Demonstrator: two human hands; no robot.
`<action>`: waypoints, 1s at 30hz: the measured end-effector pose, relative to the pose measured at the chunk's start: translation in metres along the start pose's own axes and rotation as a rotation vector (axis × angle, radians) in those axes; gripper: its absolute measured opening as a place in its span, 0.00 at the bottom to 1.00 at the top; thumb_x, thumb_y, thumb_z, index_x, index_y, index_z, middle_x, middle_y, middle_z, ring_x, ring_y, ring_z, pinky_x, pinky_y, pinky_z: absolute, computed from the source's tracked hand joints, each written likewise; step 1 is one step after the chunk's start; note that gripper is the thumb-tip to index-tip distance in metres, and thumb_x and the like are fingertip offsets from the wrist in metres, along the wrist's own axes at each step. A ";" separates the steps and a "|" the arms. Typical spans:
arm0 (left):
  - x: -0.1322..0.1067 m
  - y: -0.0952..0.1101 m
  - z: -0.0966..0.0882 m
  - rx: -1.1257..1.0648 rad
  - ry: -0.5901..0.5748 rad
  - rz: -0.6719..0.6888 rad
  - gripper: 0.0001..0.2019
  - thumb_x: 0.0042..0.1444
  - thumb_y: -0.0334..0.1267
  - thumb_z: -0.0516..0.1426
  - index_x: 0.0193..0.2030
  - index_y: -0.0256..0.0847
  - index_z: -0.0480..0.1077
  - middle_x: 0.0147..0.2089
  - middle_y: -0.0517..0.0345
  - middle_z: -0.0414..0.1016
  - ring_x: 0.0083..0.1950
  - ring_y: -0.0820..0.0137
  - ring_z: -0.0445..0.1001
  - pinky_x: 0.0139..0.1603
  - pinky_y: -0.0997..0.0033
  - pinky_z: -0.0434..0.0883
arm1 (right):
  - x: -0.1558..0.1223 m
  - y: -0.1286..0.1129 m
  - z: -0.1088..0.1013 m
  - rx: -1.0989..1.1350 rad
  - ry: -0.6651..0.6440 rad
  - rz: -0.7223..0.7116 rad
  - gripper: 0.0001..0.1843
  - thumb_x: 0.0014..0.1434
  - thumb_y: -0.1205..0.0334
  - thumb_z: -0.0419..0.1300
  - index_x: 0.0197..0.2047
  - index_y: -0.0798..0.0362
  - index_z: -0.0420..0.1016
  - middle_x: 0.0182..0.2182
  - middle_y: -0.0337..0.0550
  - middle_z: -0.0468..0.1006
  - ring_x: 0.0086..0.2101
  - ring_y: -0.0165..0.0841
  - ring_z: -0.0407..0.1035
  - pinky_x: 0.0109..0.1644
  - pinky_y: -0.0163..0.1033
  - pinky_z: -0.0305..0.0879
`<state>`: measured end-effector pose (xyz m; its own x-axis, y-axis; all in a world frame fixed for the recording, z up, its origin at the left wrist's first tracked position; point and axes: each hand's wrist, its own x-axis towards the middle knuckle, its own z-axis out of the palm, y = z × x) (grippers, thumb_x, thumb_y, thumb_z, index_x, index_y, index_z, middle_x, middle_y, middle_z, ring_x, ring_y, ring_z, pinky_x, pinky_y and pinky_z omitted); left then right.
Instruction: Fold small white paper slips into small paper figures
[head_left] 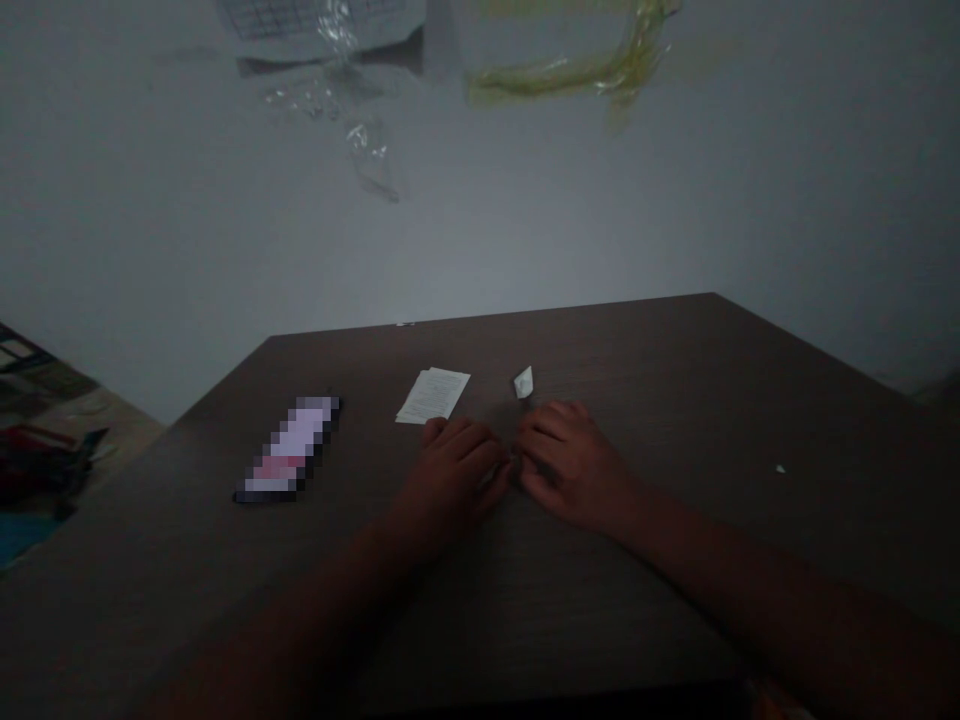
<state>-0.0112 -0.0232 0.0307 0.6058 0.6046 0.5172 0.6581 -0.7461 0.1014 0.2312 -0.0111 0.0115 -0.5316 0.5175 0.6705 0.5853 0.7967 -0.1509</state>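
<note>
My left hand (459, 468) and my right hand (566, 458) meet near the middle of the table, their fingers curled in toward each other. Between the fingertips, whatever is held, if anything, is too dark and small to make out. Just beyond my left hand lies a small stack of printed paper sheets (435, 394), its near edge by the knuckles. A small folded white piece of paper (523, 382) rests right past the fingers of my right hand, apart from them.
A phone (291, 448) with a blurred-out lit screen lies on the brown table (675, 400) to the left. One tiny white scrap (781, 469) is at the right. Behind the table rises a wall (480, 230) with tape remnants. Items on the floor show at far left.
</note>
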 end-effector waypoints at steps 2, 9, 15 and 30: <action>0.000 -0.001 0.001 0.011 0.015 0.016 0.09 0.80 0.33 0.61 0.44 0.45 0.79 0.45 0.58 0.87 0.45 0.61 0.80 0.55 0.54 0.72 | 0.000 0.000 -0.001 -0.013 0.016 0.000 0.08 0.70 0.70 0.65 0.46 0.48 0.83 0.44 0.48 0.87 0.46 0.46 0.77 0.52 0.53 0.67; -0.001 -0.007 -0.003 0.029 0.013 0.028 0.09 0.79 0.32 0.60 0.44 0.45 0.78 0.45 0.57 0.87 0.46 0.61 0.80 0.55 0.55 0.70 | 0.001 0.015 -0.004 -0.086 0.017 0.121 0.07 0.68 0.69 0.65 0.40 0.47 0.78 0.42 0.49 0.85 0.47 0.48 0.76 0.52 0.52 0.66; -0.001 -0.014 -0.001 0.034 -0.027 -0.016 0.08 0.78 0.33 0.63 0.44 0.46 0.79 0.46 0.57 0.88 0.47 0.60 0.82 0.56 0.54 0.71 | 0.003 0.023 -0.004 0.047 0.015 0.250 0.05 0.68 0.68 0.64 0.41 0.48 0.77 0.39 0.47 0.85 0.42 0.45 0.79 0.49 0.49 0.70; -0.003 -0.020 0.005 0.029 0.025 0.009 0.06 0.78 0.32 0.65 0.47 0.45 0.81 0.46 0.57 0.88 0.48 0.60 0.82 0.54 0.54 0.71 | -0.002 0.014 0.010 0.543 -0.053 0.489 0.16 0.72 0.70 0.63 0.57 0.46 0.86 0.44 0.45 0.94 0.39 0.42 0.88 0.42 0.44 0.81</action>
<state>-0.0233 -0.0088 0.0229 0.6002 0.5908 0.5392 0.6660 -0.7424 0.0721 0.2345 0.0025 0.0006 -0.3245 0.8569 0.4005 0.3843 0.5063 -0.7720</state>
